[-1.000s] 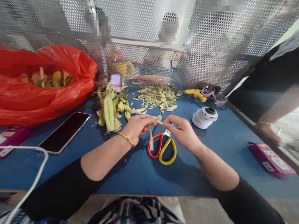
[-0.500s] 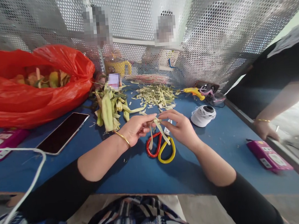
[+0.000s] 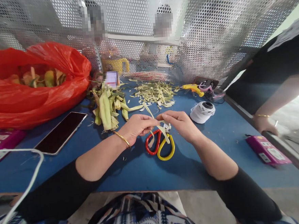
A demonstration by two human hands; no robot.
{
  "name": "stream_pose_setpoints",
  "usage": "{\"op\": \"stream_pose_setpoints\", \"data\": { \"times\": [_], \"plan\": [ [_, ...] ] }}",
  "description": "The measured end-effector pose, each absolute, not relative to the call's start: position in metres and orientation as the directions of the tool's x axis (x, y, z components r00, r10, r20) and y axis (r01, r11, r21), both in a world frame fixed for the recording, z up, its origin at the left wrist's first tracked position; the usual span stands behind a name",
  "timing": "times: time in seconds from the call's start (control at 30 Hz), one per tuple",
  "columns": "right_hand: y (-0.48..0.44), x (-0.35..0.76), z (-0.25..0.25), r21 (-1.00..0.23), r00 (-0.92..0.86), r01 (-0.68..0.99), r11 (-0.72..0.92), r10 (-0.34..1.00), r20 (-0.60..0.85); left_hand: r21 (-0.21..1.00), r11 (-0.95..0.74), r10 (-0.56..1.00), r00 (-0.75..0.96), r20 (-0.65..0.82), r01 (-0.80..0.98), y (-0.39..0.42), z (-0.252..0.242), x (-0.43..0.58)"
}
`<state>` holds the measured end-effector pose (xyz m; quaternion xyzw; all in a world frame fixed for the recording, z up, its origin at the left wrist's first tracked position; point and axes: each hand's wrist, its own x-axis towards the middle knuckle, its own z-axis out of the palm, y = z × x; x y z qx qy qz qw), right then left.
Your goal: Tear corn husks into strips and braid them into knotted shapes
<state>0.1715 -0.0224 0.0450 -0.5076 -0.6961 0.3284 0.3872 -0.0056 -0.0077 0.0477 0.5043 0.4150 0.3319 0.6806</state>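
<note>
My left hand [image 3: 136,126] and my right hand [image 3: 180,124] meet above the blue table [image 3: 132,164], fingertips pinched together on pale green leaf strips [image 3: 157,126]. The strips' loose ends hang down between the hands. Directly under them lie scissors [image 3: 160,144] with one red and one yellow handle, flat on the table. A gold bangle sits on my left wrist. Behind the left hand lies a heap of green husks [image 3: 108,106], and further back a pile of cut strips [image 3: 156,91].
A red plastic bag [image 3: 32,86] of husks fills the left. A dark phone [image 3: 61,132], a white cable [image 3: 24,192] and a pink box [image 3: 3,144] lie left. A white thread spool [image 3: 202,111], a yellow glue gun [image 3: 192,88] and another pink box [image 3: 267,150] lie right. Another person's hand [image 3: 264,124] rests at the right edge. A perforated metal screen [image 3: 210,36] backs the table.
My hands have drawn closer together, folding the strip; its ends now dangle over the scissors. The view has shifted slightly.
</note>
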Motion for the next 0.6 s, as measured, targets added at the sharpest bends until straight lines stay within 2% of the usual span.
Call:
{"op": "stream_pose_setpoints", "data": {
  "times": [0.1, 0.27, 0.4, 0.6],
  "plan": [
    [-0.024, 0.165, 0.043, -0.966, -0.156, 0.240, 0.093, 0.986, 0.056, 0.973, 0.228, 0.834, 0.512, -0.206, 0.021, -0.012, 0.047, -0.004],
    [-0.030, 0.154, 0.041, -0.995, -0.109, -0.001, -0.101, 0.989, -0.100, 0.973, 0.227, 0.799, 0.564, -0.208, 0.037, -0.019, 0.045, -0.001],
    [-0.031, 0.153, 0.042, -0.992, -0.112, -0.078, -0.096, 0.990, -0.087, 0.971, 0.232, 0.794, 0.566, -0.224, 0.059, -0.020, 0.045, 0.001],
    [-0.031, 0.152, 0.040, -0.998, 0.009, -0.010, 0.064, 0.998, 0.064, 0.971, 0.225, 0.765, 0.603, -0.228, 0.082, -0.022, 0.045, 0.001]
  ]
}}
